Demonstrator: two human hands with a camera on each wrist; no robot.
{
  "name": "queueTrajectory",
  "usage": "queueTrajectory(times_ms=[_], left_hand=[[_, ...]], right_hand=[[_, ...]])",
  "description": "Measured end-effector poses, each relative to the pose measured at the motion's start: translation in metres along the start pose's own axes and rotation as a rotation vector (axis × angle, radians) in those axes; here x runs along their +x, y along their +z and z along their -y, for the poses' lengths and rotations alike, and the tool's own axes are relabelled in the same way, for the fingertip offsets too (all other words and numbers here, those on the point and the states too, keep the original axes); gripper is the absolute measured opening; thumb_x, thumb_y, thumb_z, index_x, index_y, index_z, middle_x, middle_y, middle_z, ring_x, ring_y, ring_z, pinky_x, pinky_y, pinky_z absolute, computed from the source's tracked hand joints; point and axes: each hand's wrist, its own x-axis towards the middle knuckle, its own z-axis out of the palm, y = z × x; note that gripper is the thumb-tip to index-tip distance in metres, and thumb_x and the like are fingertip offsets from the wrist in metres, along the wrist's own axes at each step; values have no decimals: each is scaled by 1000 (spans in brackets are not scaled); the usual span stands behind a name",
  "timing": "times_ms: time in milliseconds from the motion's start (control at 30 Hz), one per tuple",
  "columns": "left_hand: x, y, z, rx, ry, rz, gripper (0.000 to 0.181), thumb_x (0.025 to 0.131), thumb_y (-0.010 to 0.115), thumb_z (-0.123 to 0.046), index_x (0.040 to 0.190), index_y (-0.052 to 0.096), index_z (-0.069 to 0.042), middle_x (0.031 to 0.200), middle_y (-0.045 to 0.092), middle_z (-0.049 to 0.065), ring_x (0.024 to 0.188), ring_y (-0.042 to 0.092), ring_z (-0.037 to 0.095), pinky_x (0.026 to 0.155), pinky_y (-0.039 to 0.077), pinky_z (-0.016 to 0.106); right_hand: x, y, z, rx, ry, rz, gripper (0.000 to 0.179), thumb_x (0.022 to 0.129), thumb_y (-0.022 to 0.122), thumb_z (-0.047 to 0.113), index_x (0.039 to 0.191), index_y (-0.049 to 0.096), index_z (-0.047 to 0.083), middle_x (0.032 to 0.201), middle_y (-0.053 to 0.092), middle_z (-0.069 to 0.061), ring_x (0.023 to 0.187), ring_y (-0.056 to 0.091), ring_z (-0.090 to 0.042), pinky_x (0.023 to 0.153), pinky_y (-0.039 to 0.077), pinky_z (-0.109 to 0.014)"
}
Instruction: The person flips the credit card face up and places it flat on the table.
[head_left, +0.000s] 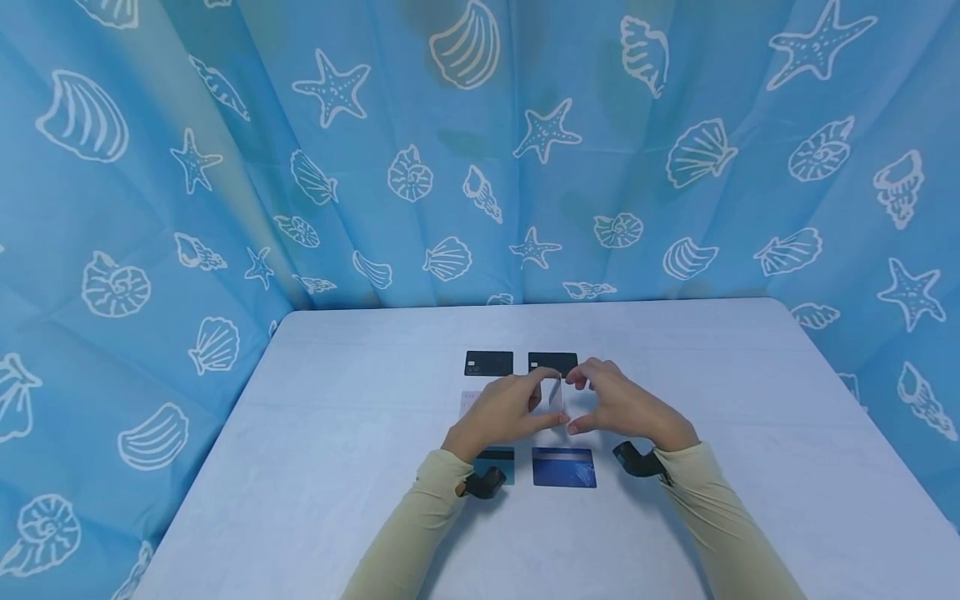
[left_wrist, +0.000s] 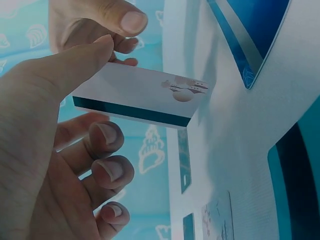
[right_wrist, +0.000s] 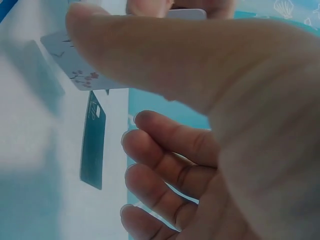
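Observation:
A white card (head_left: 556, 395) with a dark stripe and a small printed picture (left_wrist: 183, 92) stands on edge above the table's middle. My left hand (head_left: 510, 408) pinches it between thumb and index finger, the other fingers loosely bent. Close by on the right, my right hand (head_left: 630, 407) has its thumb and index finger spread apart, holding nothing. In the right wrist view its thumb (right_wrist: 140, 50) covers part of the card; I cannot tell whether they touch. The card's other face shows a flower print (right_wrist: 85, 77).
Behind the hands lie two black cards (head_left: 489, 363) (head_left: 553, 363). A pale card (head_left: 468, 402) is partly hidden by my left hand. Nearer me are a teal striped card (head_left: 501, 465) and a blue card (head_left: 564, 468). A blue shell-patterned curtain (head_left: 450, 167) hangs behind the white table (head_left: 337, 467).

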Motion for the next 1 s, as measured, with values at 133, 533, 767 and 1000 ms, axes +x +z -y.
queueTrajectory(times_ms=[133, 533, 767, 1000], left_hand=[[0, -1, 0, -7, 3, -7, 69, 92, 72, -58, 148, 53, -21, 79, 58, -7, 66, 51, 5, 58, 40, 17], [-1, -4, -2, -26, 20, -18, 68, 92, 71, -58, 147, 54, -21, 80, 58, -7, 67, 50, 5, 58, 39, 17], [-2, -4, -3, -38, 24, -20, 68, 92, 71, -58, 147, 54, -21, 81, 59, -7, 67, 51, 5, 58, 40, 17], [-2, -5, -4, -46, 35, -20, 68, 92, 71, -58, 146, 54, -21, 79, 59, -7, 65, 50, 4, 57, 39, 17]], right_hand=[[1, 2, -1, 11, 7, 1, 73, 75, 94, 31, 133, 59, 1, 123, 60, -16, 115, 50, -32, 99, 53, -56], [8, 13, -7, 14, -15, -5, 69, 76, 93, 31, 130, 60, 2, 121, 61, -13, 114, 51, -31, 98, 53, -53], [11, 19, -6, 6, 14, -7, 74, 76, 93, 34, 132, 58, 2, 120, 61, -12, 113, 52, -30, 99, 55, -54], [14, 24, -7, 9, 22, 7, 75, 76, 93, 34, 132, 56, 2, 119, 61, -12, 112, 53, -29, 99, 55, -56]])
